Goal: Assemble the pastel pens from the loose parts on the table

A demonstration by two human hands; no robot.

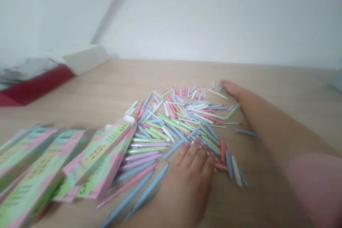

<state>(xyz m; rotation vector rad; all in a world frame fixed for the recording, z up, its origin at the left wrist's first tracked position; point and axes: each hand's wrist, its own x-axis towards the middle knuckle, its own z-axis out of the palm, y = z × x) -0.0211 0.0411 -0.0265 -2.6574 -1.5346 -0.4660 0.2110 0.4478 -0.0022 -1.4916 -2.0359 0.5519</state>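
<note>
A loose pile of slim pastel pen parts (pixel 176 124) in green, blue, white, pink and purple spreads over the table. My left hand (pixel 193 172) lies palm down on the near edge of it, fingers spread and touching some blue pieces. At the far right of the pile is my right hand (pixel 231 88), its arm stretched forward. A small blue piece (pixel 220 88) shows by its fingertips; blur hides whether they grip it. Left of my left hand, several longer whole pens (pixel 139 174) lie side by side.
Several pastel printed pen boxes (pixel 40 167) lie at the near left, one box (pixel 100 149) resting on another. A red-sided box (pixel 37 83) with a pale flap (pixel 87 58) stands at the back left. White walls (pixel 213 17) border the wooden table (pixel 288 89).
</note>
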